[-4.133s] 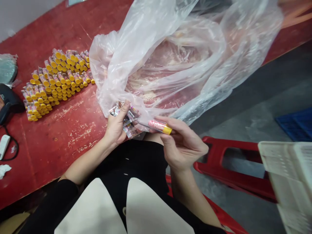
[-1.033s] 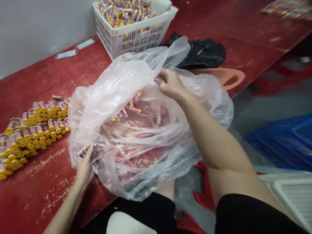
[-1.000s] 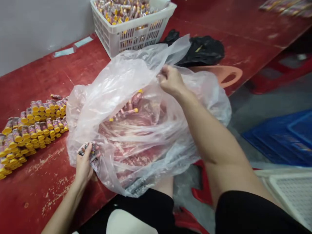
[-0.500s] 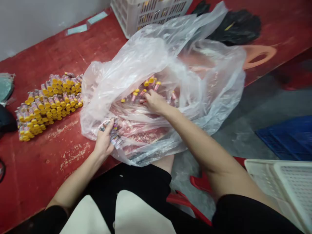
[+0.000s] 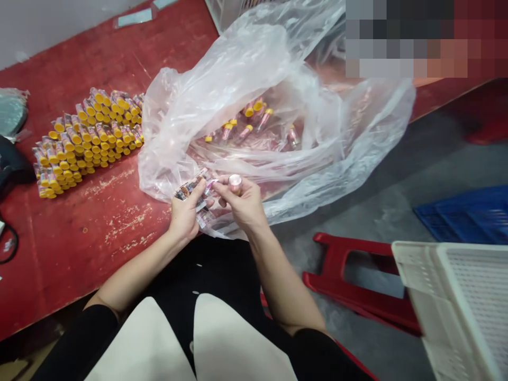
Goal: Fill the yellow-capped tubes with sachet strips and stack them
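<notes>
My left hand [image 5: 184,214] is closed around several small printed clear packets [image 5: 204,216], its thumb pressed on top of them. Right beside it, my right hand [image 5: 249,203] grips a small tube [image 5: 235,183] whose round, shiny pinkish end faces up. The fingertips of that hand also meet the edge of the packets; whether they pinch one I cannot tell. Both hands are over the near edge of a large clear plastic bag [image 5: 238,69]. Inside the bag's opening lie several loose yellow-capped pink tubes [image 5: 265,119].
Yellow-capped tubes in packets are piled in rows [image 5: 95,140] on the red table [image 5: 119,222], left of the bag. A white crate [image 5: 228,18] stands behind it. To the right are a red stool [image 5: 357,280], a white basket [image 5: 428,296] and a blue crate [image 5: 464,211].
My right hand has come back from the loose tubes inside the bag to beside my left hand, now with a tube in it. My left hand keeps its packets. The view has shifted.
</notes>
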